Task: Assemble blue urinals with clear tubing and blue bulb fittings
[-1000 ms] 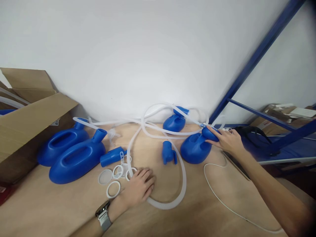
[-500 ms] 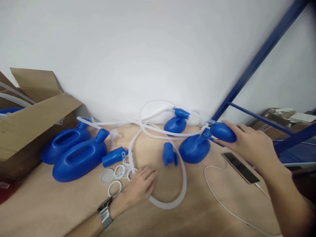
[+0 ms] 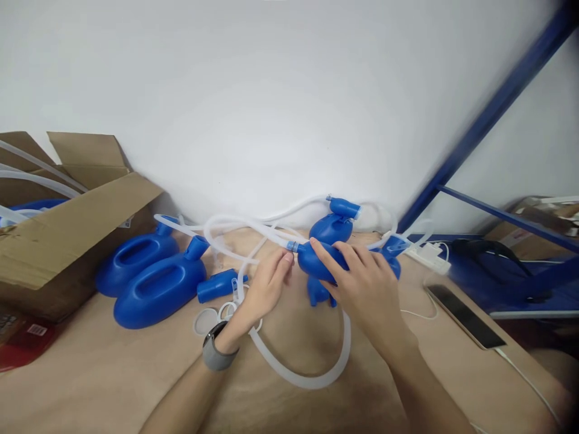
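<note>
My right hand grips a rounded blue plastic piece from above, over the middle of the table. A clear connector joins its left end to a white tube. My left hand is closed, its thumb and index finger together just below the connector; whether they pinch anything is hidden. Beneath the held piece, another blue part is partly covered. Left of my left hand lie a blue cylinder and several white rings. A loop of tube curves toward me.
Two blue bottles with handles stand at left beside an open cardboard box. Another blue bottle is by the wall. A phone with a cable and a power strip are at right, near a blue metal frame.
My right hand has brought the blue piece and its tube leftward to the middle. My left hand has risen from the table to the connector, and its fingers have drawn together. The view has shifted slightly.
</note>
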A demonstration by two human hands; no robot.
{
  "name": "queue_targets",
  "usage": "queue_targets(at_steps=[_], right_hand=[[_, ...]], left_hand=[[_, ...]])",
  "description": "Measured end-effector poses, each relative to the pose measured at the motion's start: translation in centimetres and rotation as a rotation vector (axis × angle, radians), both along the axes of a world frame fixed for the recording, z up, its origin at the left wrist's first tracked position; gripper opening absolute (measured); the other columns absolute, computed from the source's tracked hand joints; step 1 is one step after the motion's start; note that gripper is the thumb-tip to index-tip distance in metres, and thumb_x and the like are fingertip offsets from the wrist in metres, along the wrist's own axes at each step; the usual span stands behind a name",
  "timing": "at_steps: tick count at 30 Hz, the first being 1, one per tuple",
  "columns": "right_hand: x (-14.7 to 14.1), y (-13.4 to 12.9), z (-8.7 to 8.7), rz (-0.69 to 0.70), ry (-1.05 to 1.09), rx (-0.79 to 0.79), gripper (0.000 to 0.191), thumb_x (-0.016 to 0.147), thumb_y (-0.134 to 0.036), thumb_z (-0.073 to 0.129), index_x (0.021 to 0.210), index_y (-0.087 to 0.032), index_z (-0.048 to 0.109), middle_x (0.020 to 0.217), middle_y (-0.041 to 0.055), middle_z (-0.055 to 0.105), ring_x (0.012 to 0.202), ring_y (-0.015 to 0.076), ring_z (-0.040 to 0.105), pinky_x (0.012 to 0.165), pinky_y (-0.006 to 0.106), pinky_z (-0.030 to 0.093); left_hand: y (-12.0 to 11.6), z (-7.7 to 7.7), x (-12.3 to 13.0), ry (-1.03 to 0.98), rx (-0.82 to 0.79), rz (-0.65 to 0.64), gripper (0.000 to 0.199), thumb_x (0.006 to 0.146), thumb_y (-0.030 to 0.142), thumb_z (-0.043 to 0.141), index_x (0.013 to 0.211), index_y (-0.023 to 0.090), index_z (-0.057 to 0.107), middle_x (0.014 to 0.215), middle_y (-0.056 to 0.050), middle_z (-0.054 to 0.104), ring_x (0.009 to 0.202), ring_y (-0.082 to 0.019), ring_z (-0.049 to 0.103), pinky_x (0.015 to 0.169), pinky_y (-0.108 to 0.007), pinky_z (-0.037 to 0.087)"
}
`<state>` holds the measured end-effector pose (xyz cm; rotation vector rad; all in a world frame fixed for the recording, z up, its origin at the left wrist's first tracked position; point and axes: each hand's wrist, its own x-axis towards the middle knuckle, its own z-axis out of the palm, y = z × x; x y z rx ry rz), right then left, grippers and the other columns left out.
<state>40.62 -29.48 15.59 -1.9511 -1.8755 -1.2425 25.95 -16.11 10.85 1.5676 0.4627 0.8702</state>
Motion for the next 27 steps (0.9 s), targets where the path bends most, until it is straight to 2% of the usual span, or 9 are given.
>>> queue_targets(at_steps=[4, 7, 13, 18, 21, 24, 25, 27], right_hand=[[1.2, -0.2, -0.9, 0.022, -0.078, -0.022, 0.054, 0.094, -0.015, 0.07, 0.147, -0.026, 0.063, 0.113, 0.0099, 0.073, 0.098, 0.0265, 0.058, 0.081, 0.039, 0.037], [2.2, -0.4, -1.4, 0.034, -0.135, -0.032, 0.053, 0.095, -0.01, 0.066, 0.146, -0.027, 0.064, 0.114, 0.0093, 0.074, 0.098, 0.0257, 0.057, 0.082, 0.039, 0.037], [3.1, -1.0, -1.7, 0.016, -0.175, -0.039, 0.051, 0.099, -0.011, 0.06, 0.147, -0.027, 0.062, 0.122, 0.0108, 0.073, 0.105, 0.0267, 0.057, 0.087, 0.041, 0.04], [3.7, -1.4, -1.6, 0.0, -0.195, -0.024, 0.049, 0.101, -0.014, 0.061, 0.148, -0.026, 0.062, 0.127, 0.0118, 0.073, 0.106, 0.0276, 0.057, 0.087, 0.042, 0.04], [4.1, -1.8, -1.5, -0.007, -0.17, -0.035, 0.051, 0.1, -0.013, 0.063, 0.149, -0.025, 0.061, 0.125, 0.0116, 0.073, 0.103, 0.0273, 0.057, 0.085, 0.041, 0.04], [4.1, -2.0, -1.7, 0.013, -0.161, -0.051, 0.051, 0.098, -0.014, 0.066, 0.148, -0.024, 0.062, 0.123, 0.0111, 0.074, 0.102, 0.0276, 0.057, 0.084, 0.041, 0.04], [4.0, -1.9, -1.8, 0.02, -0.169, -0.046, 0.05, 0.098, -0.014, 0.066, 0.147, -0.025, 0.063, 0.123, 0.0109, 0.074, 0.103, 0.0279, 0.057, 0.085, 0.041, 0.04], [3.8, -1.8, -1.8, 0.033, -0.2, -0.025, 0.048, 0.099, -0.013, 0.064, 0.146, -0.026, 0.064, 0.123, 0.0106, 0.074, 0.105, 0.0281, 0.057, 0.087, 0.042, 0.04]], left_hand=[[-0.9, -0.6, 1.0, -0.091, -0.369, -0.018, 0.035, 0.087, 0.047, 0.065, 0.069, 0.021, 0.051, 0.064, 0.005, 0.043, 0.054, -0.011, 0.045, 0.049, -0.024, 0.044], [-1.5, -0.6, 2.0, -0.094, -0.471, -0.011, 0.033, 0.078, 0.047, 0.064, 0.065, 0.021, 0.049, 0.061, 0.006, 0.042, 0.049, -0.009, 0.042, 0.045, -0.022, 0.041], [-2.8, -0.7, 3.7, -0.092, -0.587, -0.035, 0.035, 0.07, 0.049, 0.073, 0.067, 0.019, 0.055, 0.06, 0.005, 0.048, 0.05, -0.009, 0.048, 0.046, -0.022, 0.045], [-2.9, -0.4, 3.8, -0.063, -0.565, -0.092, 0.043, 0.073, 0.057, 0.078, 0.077, 0.016, 0.065, 0.073, -0.002, 0.063, 0.058, -0.013, 0.06, 0.054, -0.026, 0.055], [-2.1, -0.2, 2.9, 0.082, -0.333, -0.119, 0.046, 0.082, 0.061, 0.074, 0.085, 0.015, 0.073, 0.084, -0.008, 0.073, 0.064, -0.017, 0.067, 0.057, -0.027, 0.055], [-1.3, 0.0, 2.1, 0.161, -0.064, -0.045, 0.036, 0.09, 0.052, 0.07, 0.088, 0.017, 0.077, 0.088, -0.008, 0.077, 0.072, -0.018, 0.07, 0.067, -0.026, 0.056], [-1.2, 0.1, 2.0, 0.163, -0.06, -0.034, 0.031, 0.09, 0.048, 0.07, 0.087, 0.017, 0.078, 0.086, -0.007, 0.077, 0.074, -0.018, 0.071, 0.07, -0.026, 0.057], [-1.2, 0.3, 2.0, 0.167, -0.183, -0.054, 0.025, 0.089, 0.039, 0.072, 0.082, 0.016, 0.077, 0.082, -0.007, 0.077, 0.073, -0.017, 0.071, 0.07, -0.025, 0.057]])
